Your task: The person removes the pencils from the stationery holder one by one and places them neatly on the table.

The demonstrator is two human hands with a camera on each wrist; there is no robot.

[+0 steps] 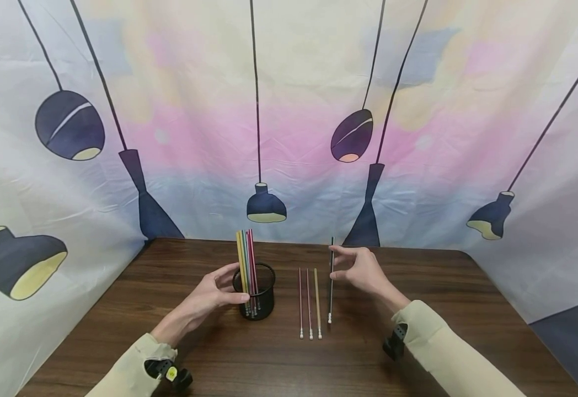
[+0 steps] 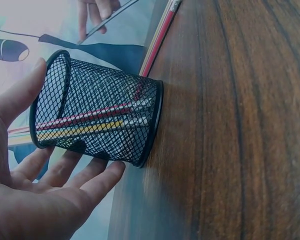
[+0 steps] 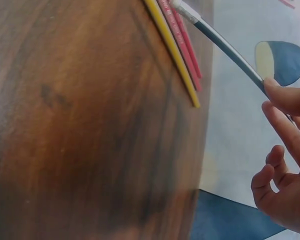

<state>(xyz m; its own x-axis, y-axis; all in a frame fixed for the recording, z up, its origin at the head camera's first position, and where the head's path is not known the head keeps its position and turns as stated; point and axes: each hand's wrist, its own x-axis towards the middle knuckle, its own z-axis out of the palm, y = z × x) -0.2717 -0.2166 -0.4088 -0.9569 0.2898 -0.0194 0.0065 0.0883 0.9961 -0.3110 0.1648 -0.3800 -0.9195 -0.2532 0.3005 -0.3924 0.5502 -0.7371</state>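
In the head view, a black mesh pencil cup (image 1: 265,304) stands upright on the table, holding several pencils (image 1: 242,253) in yellow, red and other colours. My left hand (image 1: 208,292) grips the cup from its left side, the thumb at the rim and the fingers around the wall in the left wrist view. My right hand (image 1: 362,268) pinches a dark pencil (image 1: 331,300) near its upper end between thumb and fingertips. The white eraser end (image 3: 185,10) points down. Left of it, a yellow pencil (image 1: 317,300) and two red pencils (image 1: 300,303) lie side by side.
The dark wood table (image 1: 279,369) ends at a back edge close behind the cup. A cloth backdrop (image 1: 209,138) printed with hanging lamps rises behind and at both sides. Each wrist carries a small black camera (image 1: 395,342).
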